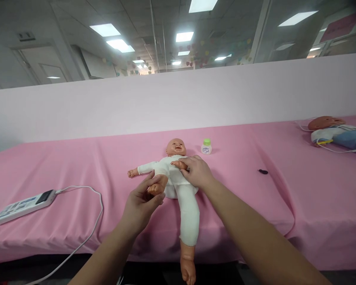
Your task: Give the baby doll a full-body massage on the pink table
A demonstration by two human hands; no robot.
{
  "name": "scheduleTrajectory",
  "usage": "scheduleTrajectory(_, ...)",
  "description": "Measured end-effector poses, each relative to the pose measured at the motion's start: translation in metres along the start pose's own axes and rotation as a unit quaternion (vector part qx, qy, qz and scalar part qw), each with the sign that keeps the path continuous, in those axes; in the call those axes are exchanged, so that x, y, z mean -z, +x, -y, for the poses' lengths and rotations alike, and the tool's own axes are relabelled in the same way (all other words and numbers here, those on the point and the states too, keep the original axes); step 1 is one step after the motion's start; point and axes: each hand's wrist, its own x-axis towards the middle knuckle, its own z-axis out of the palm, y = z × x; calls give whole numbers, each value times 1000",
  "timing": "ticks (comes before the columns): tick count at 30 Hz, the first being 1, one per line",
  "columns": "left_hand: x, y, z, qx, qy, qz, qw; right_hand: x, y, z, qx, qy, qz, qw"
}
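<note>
A baby doll (175, 166) in a white suit lies on its back on the pink cloth (240, 186), head away from me. My left hand (142, 202) is closed around the doll's bare foot, with that leg bent up. My right hand (195, 170) rests on the doll's chest and its fingers are closed on the doll's forearm. The doll's other leg (188, 221) stretches toward me and its bare foot hangs past the table's front edge.
A small bottle with a green cap (206, 146) stands just right of the doll's head. A white device with a cable (23, 205) lies at the left. A small dark object (263, 171) lies to the right. Another manikin (335, 130) lies at the far right.
</note>
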Motion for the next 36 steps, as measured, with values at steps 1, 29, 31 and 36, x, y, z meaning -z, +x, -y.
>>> scheduleTrajectory(1, 1, -4, -1, -6, 5, 3, 1000, 1, 0, -1, -13, 12, -5, 1000)
scheduleTrajectory(29, 85, -106, 36, -128, 277, 175, 936, 42, -25, -75, -470, 63, -85, 876)
scheduleTrajectory(31, 91, -103, 32, -133, 295, 144, 935, 48, -36, -60, -410, 19, -72, 909)
scheduleTrajectory(36, 71, -69, 20, -131, 281, 39, 950, 58, -73, -43, -374, -14, -58, 926)
